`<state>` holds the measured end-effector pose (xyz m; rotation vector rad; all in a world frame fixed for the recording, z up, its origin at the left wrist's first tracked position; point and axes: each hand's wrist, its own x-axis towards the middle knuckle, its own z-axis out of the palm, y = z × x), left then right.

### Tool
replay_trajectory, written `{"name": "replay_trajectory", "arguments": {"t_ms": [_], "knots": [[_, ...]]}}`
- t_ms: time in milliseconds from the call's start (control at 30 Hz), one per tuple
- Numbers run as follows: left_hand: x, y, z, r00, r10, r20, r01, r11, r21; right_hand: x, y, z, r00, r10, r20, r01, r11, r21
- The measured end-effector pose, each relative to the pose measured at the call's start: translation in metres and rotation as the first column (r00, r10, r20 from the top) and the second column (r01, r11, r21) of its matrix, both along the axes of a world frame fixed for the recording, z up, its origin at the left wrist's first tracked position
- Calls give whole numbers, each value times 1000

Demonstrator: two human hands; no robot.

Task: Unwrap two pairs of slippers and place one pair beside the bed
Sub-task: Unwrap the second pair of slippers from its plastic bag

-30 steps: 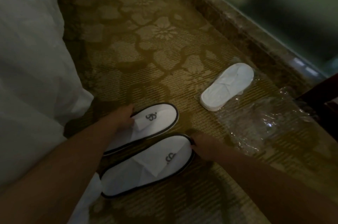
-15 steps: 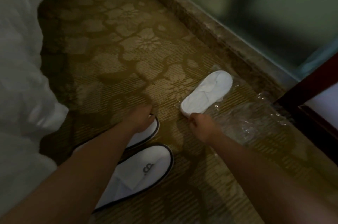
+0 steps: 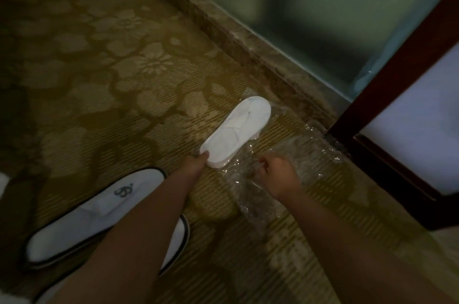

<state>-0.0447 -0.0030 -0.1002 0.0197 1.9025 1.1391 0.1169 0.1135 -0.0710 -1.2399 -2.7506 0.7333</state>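
Observation:
A flat white pair of slippers [image 3: 237,128], still stacked sole to sole in clear wrap, lies on the carpet at centre. My left hand [image 3: 195,163] pinches its near heel end. My right hand [image 3: 278,175] grips the crumpled empty clear plastic wrapper [image 3: 305,154] just right of that pair. An unwrapped pair of white slippers with dark trim [image 3: 99,214] lies at lower left, partly hidden under my left forearm.
Patterned olive carpet [image 3: 111,80] covers the floor. A stone skirting [image 3: 248,42] runs diagonally below a frosted glass wall [image 3: 298,5]. A dark wooden chair frame [image 3: 387,109] with a pale seat stands at right. White bedding shows at the far left edge.
My left hand left the unwrapped slippers and took the heel of the wrapped pair. My right hand moved from that pair onto the empty wrapper. The view shifted right.

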Motion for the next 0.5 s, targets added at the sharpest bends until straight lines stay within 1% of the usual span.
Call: {"name": "replay_trajectory", "arguments": {"t_ms": [67,233,333,433,500], "knots": [[1,7,-5,995,57,79,-61,997,48,5,6,2,1000,0,-21,0,1000,-18],[4,20,-10,976,120,180,-137,987,86,18,15,5,999,-29,-44,26,998,-63],[5,30,-15,966,196,167,-215,971,106,25,20,6,998,-56,-39,53,996,-75],[4,38,-15,955,246,167,-259,964,63,30,23,8,998,-55,-35,51,995,-90],[5,40,-16,947,267,177,-281,958,61,33,26,9,999,-42,-20,40,994,-100]]}}
